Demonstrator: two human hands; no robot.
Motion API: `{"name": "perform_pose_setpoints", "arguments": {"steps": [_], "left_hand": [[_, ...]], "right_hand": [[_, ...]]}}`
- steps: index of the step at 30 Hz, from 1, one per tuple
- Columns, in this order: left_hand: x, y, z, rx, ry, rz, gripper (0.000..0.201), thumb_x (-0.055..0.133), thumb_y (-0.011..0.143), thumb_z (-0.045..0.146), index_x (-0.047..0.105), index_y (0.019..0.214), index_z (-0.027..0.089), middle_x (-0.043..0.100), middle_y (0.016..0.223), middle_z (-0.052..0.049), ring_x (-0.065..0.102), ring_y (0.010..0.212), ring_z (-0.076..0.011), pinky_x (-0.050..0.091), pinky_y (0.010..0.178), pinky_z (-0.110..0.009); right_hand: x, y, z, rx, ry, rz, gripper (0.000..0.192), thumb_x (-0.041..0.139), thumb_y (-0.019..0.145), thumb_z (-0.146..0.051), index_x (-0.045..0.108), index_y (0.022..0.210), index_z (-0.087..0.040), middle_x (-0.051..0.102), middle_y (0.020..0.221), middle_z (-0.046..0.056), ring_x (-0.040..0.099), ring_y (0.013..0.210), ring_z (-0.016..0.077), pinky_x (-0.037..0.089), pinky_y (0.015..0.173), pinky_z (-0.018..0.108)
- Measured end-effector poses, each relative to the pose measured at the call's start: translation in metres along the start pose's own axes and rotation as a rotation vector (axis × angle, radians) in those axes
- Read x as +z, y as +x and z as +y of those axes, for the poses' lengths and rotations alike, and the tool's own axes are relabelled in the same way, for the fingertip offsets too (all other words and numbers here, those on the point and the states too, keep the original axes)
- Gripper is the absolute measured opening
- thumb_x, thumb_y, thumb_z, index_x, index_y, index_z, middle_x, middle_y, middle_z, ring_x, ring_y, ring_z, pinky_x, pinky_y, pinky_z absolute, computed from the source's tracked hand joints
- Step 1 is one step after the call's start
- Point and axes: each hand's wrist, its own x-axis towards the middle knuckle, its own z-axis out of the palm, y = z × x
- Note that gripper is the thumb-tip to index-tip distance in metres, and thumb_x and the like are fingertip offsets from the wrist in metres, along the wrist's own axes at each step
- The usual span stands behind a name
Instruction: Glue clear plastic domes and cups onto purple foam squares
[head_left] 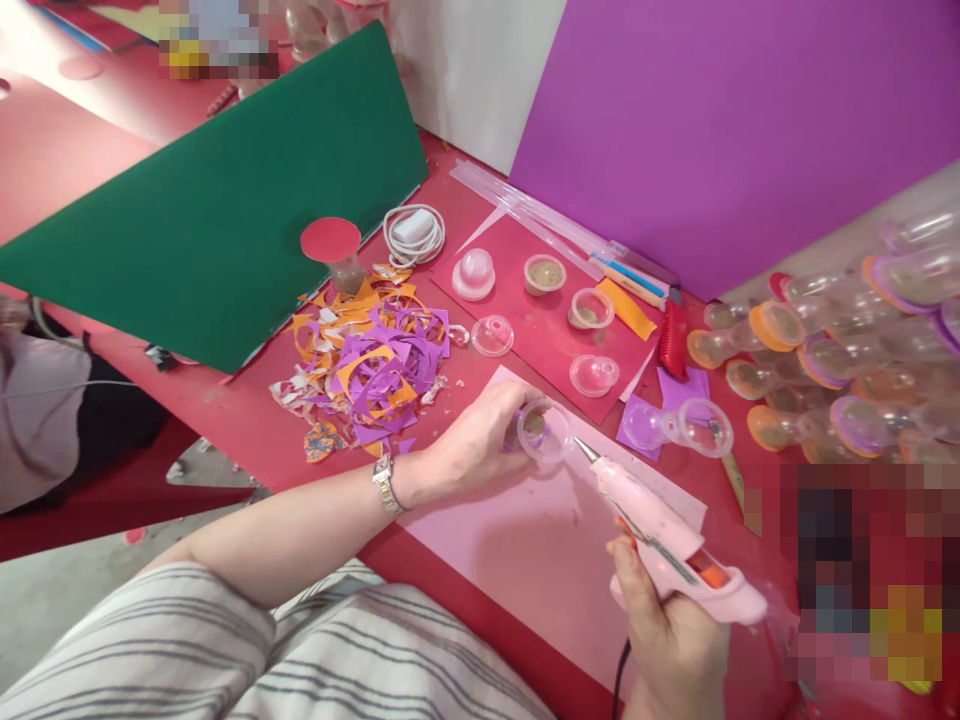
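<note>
— What are we doing here? Our left hand (480, 440) is curling its fingers around a small clear plastic cup (544, 430), holding it tipped on the pale pink sheet (525, 540) near the middle of the red table (247, 420).

— And our right hand (667, 630) is wrapping tightly around the grip of the pink glue gun (660, 535), with its metal nozzle pointing at the cup's rim, just beside it. We're judging this as the gluing step.

— So the next move is probably calling for a steady squeeze and a slow turn of the cup, keeping the nozzle on the rim.

— Whether the tip is actually touching the plastic, we're not able to tell. Glue isn't showing either.

— The trigger finger is hiding under the gun body, too. To the far left, purple and orange paper scraps (367, 370) are lying in a heap; to the right, finished capped cups (847, 350) are blurring together at the edge.

— And the lower right corner is pixelated, so we're leaving that out.
</note>
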Motion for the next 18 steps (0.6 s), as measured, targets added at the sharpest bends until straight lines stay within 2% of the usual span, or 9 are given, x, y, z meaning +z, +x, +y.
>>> {"name": "perform_pose_setpoints", "arguments": {"steps": [8,13,18], "left_hand": [[0.0025,-0.0012,-0.0002,0.03,0.007,0.004,0.037,0.069,0.077,0.019,0.053,0.11,0.017,0.064,0.104,-0.007,0.061,0.085,-0.0172,0.052,0.079,-0.032],[0.0009,-0.0007,0.0017,-0.007,-0.004,0.008,0.037,0.068,0.076,0.019,0.054,0.11,0.018,0.064,0.105,-0.007,0.061,0.088,-0.0177,0.053,0.081,-0.032],[-0.0009,0.0003,0.0018,-0.012,-0.024,0.022,0.035,0.067,0.077,0.019,0.054,0.109,0.017,0.064,0.104,-0.007,0.062,0.087,-0.0177,0.053,0.08,-0.032]], "right_hand": [[0.0005,0.0009,-0.0019,-0.019,0.001,0.009,0.023,0.063,0.093,-0.034,0.066,0.079,-0.016,0.071,0.063,0.004,0.064,0.05,0.0179,0.048,0.049,0.03],[0.0011,-0.0011,-0.0022,0.01,0.0,0.013,0.027,0.062,0.093,-0.038,0.067,0.078,-0.017,0.073,0.064,0.005,0.067,0.056,0.0197,0.051,0.054,0.031],[0.0003,-0.0045,0.0026,0.017,-0.024,0.013,0.029,0.062,0.092,-0.041,0.069,0.077,-0.017,0.072,0.064,0.006,0.065,0.054,0.0194,0.05,0.052,0.031]]}}
